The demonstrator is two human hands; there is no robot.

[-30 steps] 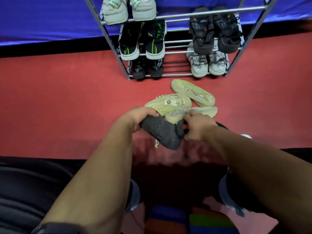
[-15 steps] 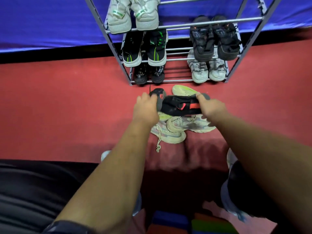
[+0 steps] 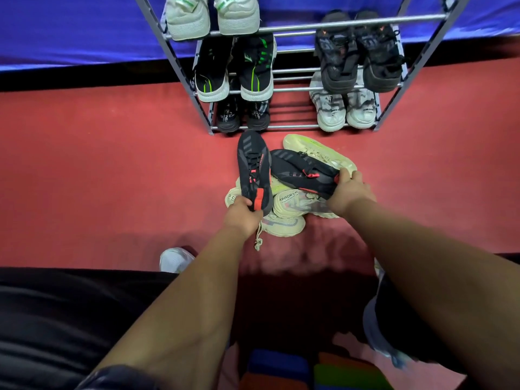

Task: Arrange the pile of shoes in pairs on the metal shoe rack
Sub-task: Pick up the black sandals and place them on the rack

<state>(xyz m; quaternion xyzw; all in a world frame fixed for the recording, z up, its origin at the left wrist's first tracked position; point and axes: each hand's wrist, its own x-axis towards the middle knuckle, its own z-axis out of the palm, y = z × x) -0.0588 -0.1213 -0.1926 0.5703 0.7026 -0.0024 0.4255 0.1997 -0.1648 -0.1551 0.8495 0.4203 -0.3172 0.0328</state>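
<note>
- L hand (image 3: 244, 215) gripping heel of black shoe (image 3: 253, 170), toe twd rack (image 3: 304, 23).
- R hand (image 3: 350, 192) clamped on 2nd black shoe (image 3: 305, 171), lying sideways.
- Both above pale shoe pile (image 3: 289, 204) on red floor (image 3: 112, 178).

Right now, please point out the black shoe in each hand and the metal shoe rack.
Left-hand black shoe (image 3: 254, 171): head view, laced upper.
Right-hand black shoe (image 3: 302, 171): head view, side panel.
Metal shoe rack (image 3: 292, 127): head view, bottom front bar.

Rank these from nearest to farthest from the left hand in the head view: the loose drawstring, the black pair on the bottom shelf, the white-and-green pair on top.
1. Loose drawstring, just below the left hand.
2. Black pair, bottom shelf, left end.
3. White-and-green pair, top shelf, left end.
</note>
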